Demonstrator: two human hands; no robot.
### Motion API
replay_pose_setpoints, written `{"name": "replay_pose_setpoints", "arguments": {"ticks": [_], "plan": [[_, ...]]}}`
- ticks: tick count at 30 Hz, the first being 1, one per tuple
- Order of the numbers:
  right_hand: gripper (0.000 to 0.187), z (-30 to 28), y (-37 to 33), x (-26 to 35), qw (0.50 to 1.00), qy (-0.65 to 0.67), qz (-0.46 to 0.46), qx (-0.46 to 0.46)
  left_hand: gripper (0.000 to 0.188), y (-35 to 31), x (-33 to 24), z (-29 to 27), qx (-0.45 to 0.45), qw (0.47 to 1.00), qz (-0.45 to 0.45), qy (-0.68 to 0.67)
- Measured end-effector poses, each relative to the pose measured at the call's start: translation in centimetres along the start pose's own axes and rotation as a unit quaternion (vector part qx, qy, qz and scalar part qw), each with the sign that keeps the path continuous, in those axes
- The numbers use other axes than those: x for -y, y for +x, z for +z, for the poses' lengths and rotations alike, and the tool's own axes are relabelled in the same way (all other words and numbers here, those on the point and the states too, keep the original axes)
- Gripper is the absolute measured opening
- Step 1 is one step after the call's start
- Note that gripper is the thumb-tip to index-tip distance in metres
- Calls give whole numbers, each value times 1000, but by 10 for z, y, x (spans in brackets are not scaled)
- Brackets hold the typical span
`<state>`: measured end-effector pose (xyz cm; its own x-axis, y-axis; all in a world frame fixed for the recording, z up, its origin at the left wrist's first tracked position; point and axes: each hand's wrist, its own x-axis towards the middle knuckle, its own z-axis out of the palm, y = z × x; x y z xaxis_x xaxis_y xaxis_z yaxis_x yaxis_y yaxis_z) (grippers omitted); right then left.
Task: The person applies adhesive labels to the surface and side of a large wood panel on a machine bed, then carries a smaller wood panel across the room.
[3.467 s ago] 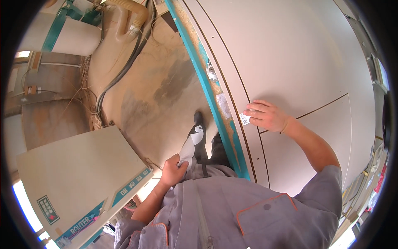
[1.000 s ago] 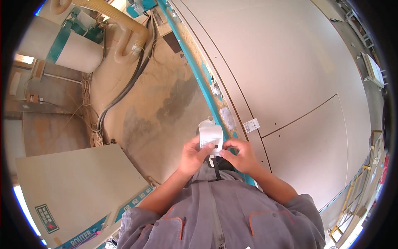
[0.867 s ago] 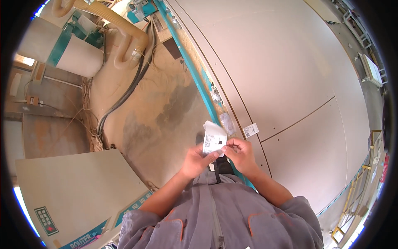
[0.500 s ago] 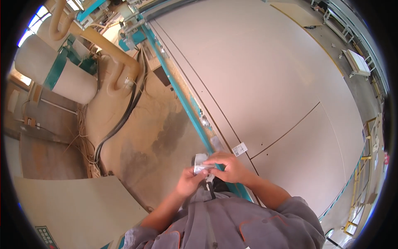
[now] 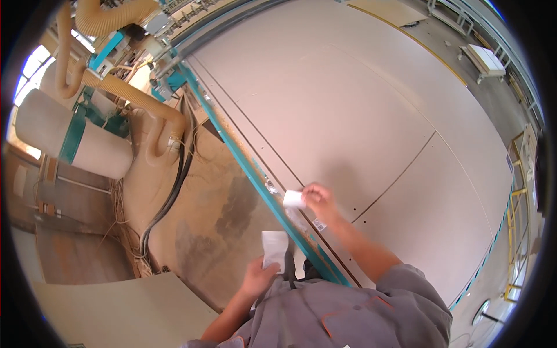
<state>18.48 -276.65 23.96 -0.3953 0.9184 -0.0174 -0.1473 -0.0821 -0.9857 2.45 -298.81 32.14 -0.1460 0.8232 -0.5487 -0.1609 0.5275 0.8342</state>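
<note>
My left hand is closed on a white strip of label paper, which stands up from the fingers beside the teal table edge. My right hand pinches a small white sticker label by its right side. That hand is raised over the left border of a large pale board, and its shadow falls on the surface. A printed label lies on the board's border, just below my right wrist. Dark cut lines and several small holes mark the board.
A teal rail edges the machine bed, with dust and scraps along it. To the left are black cables, a tan hose and a white dust-collector bag. A pale panel occupies the lower left. A trolley stands far right.
My right hand has parted from my left and moved forward over the board's edge, carrying a label. The paper strip now stands upright in my left hand. The view has shifted slightly.
</note>
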Motion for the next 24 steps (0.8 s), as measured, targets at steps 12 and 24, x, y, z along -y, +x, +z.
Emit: {"name": "replay_pose_setpoints", "arguments": {"ticks": [12, 24], "plan": [[6, -258, 99, -6, 832, -264, -197, -446, 19, -27, 20, -27, -123, 992, -24, 14], [39, -187, -20, 8, 738, -630, -236, -43, 13, -7, 20, -7, -98, 992, -25, 71]]}}
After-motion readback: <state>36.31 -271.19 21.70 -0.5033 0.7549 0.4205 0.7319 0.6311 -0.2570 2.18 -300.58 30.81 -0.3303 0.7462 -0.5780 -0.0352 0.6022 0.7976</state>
